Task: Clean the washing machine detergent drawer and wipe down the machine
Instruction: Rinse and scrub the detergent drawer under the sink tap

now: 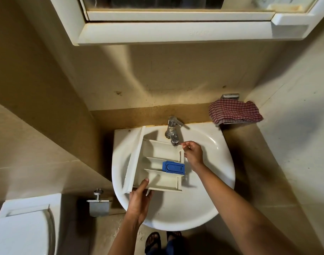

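The white detergent drawer [158, 166] lies across the white sink [209, 144] under the chrome tap [172, 132]. Its front panel faces left and a blue insert [173, 167] sits in its middle compartment. My left hand [140, 199] grips the drawer's near left corner, thumb on top and fingers underneath. My right hand [192, 152] holds the drawer's far right end, just beside the tap's spout, with its fingers curled over the edge. No water stream can be made out.
A red checked cloth [234, 112] lies on a small shelf at the back right. A mirror cabinet [176, 32] hangs above the sink. A toilet [19, 229] and a metal paper holder [98, 204] stand to the left. My sandalled feet [163, 240] are below the basin.
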Demonstrator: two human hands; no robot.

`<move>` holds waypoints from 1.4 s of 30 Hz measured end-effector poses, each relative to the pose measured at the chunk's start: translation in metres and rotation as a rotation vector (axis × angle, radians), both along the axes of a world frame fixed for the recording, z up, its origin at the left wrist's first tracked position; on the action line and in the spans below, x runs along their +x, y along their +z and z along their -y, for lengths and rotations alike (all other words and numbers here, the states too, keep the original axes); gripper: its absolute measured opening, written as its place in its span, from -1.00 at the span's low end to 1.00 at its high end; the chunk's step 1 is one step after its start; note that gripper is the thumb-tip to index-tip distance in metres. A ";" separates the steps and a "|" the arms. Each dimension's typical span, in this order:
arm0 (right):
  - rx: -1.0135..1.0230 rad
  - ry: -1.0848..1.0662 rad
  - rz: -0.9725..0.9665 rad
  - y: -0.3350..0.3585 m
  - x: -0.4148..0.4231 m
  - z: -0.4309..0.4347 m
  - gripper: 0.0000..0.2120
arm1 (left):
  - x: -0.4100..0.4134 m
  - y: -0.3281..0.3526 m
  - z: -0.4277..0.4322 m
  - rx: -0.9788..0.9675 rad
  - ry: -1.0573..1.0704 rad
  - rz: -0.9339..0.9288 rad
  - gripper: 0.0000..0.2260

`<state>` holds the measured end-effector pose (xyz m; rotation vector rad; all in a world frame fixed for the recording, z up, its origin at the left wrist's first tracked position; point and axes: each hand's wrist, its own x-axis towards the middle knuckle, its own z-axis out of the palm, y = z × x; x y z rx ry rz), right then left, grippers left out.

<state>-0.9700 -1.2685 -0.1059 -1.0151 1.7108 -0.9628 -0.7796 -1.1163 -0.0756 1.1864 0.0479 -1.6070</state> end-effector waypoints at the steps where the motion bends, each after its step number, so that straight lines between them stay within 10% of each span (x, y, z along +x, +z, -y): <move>1: -0.005 -0.013 0.020 0.001 0.001 0.000 -0.80 | 0.002 -0.002 -0.003 -0.002 -0.016 0.001 -0.33; 8: -0.032 -0.019 0.109 0.000 -0.002 0.006 -0.74 | 0.035 0.008 -0.037 0.195 -0.457 0.249 -0.43; 15: -0.038 0.009 0.129 -0.002 -0.005 0.006 -0.72 | 0.079 0.033 -0.010 0.051 -0.548 0.682 0.06; 38: 0.035 0.113 0.053 0.005 -0.027 0.014 -0.75 | 0.008 0.021 0.017 0.176 -0.699 0.325 0.14; 42: 0.032 0.146 0.030 0.012 -0.024 0.023 -0.80 | -0.004 0.014 0.006 0.082 -0.549 0.098 -0.28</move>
